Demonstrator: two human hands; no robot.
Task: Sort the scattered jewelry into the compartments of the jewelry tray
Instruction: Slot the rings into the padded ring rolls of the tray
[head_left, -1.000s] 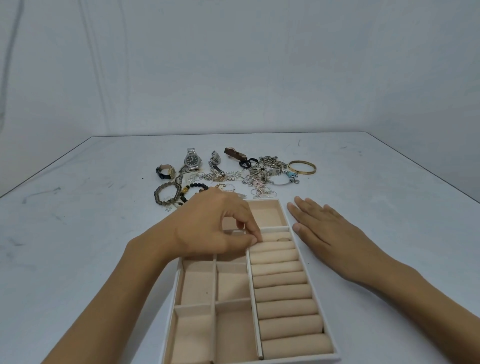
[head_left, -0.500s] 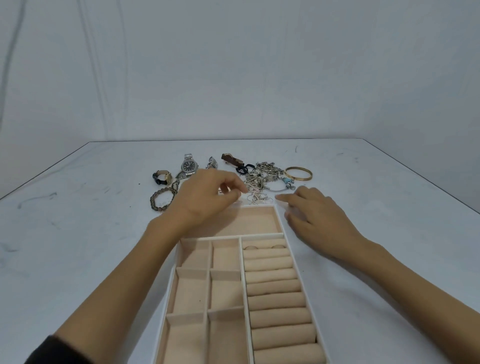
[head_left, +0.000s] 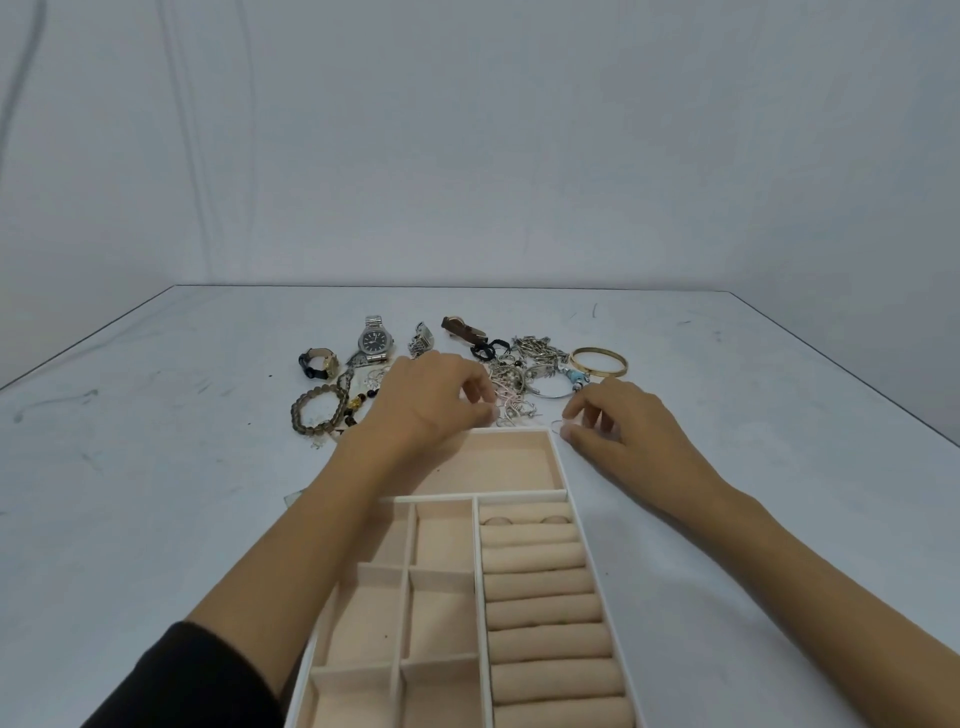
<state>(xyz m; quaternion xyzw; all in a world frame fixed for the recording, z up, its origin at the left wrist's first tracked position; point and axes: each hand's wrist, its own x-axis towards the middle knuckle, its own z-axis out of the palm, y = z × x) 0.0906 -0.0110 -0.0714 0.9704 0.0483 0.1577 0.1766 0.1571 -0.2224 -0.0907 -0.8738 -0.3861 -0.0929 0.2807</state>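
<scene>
Moved on from half a second ago, the right grip (head_left: 618, 426) is now curled at the far right corner of the jewelry tray (head_left: 567, 480), and a thin wire hoop (head_left: 557, 423) is pinched between its thumb and forefinger. The left grip (head_left: 431, 400) is bent over the silver chain tangle (head_left: 519, 376) on the counter (head_left: 156, 441). Whether anything is held there cannot be told, the fingertips being tucked under. Part of the tray's wide far compartment and its left wall are hidden by the left forearm (head_left: 322, 530), and its near end is cut off. Two rings (head_left: 496, 520) are faintly seen in the farthest roll slot.
</scene>
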